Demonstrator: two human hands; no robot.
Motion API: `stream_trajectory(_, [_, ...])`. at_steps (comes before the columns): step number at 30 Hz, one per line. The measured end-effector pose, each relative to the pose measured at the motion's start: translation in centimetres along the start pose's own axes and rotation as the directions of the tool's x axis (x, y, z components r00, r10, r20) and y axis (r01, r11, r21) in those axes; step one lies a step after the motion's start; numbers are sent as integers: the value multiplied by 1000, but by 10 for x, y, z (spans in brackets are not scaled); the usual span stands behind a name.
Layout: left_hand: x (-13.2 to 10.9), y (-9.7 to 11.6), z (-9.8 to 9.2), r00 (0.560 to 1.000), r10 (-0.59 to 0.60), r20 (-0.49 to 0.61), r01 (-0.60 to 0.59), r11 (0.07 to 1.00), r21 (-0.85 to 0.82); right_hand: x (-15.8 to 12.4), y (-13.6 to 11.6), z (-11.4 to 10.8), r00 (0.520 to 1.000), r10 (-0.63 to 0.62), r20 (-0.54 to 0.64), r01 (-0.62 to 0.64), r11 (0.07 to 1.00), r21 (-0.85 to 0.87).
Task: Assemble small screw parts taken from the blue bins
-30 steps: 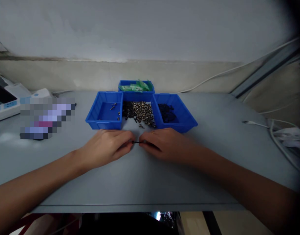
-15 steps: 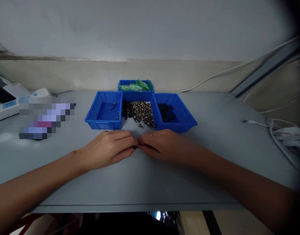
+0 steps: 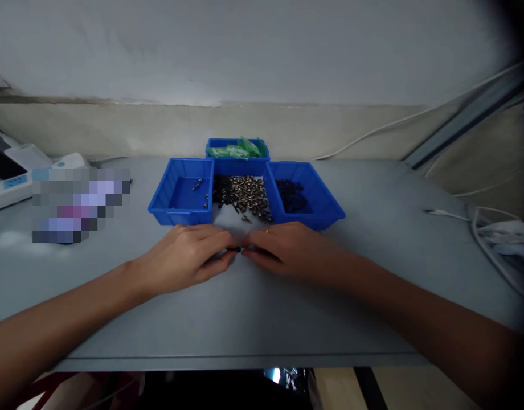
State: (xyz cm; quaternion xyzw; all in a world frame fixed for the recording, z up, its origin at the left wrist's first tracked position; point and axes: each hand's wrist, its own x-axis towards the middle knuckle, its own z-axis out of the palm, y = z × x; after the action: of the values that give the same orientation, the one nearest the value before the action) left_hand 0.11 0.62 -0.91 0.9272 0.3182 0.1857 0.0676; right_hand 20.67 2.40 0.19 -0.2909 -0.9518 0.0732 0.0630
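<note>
Between thumb and fingers, my left hand (image 3: pixel 193 255) pinches a small black piece (image 3: pixel 238 249) whose end pokes out at the fingertips. My right hand (image 3: pixel 287 250) is closed in a pinch just beside it, fingertips almost meeting the left ones; what it holds, if anything, is hidden. Beyond the hands lies a pile of small brass-coloured metal fittings (image 3: pixel 250 193), with small black parts (image 3: pixel 224 191) heaped at its left. A blue bin (image 3: pixel 180 217) on the left contains a few metal fittings. Dark small parts (image 3: pixel 291 196) fill part of the right blue bin (image 3: pixel 326 199).
Behind the pile, another blue bin (image 3: pixel 240 167) holds green plastic packets (image 3: pixel 244 149). A pixelated phone-like object (image 3: pixel 80 208) and a white power strip (image 3: pixel 14 191) lie on the left of the grey table (image 3: pixel 253 319). White cables (image 3: pixel 447 214) are at the right.
The fingertips of my two hands have parted slightly, and the black piece now shows at my left fingertips. The bins and piles look the same.
</note>
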Motion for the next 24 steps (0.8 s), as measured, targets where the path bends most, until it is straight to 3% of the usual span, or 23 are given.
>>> stream_trajectory(14, [-1, -1, -1, 1000, 26, 16, -26, 1000, 2, 1, -2, -1, 1000, 2, 19, -2, 1000, 2])
stream_trajectory(24, [1, 1, 0, 995, -83, 50, 80, 996, 49, 0, 1, 0, 999, 29, -12, -29, 999, 28])
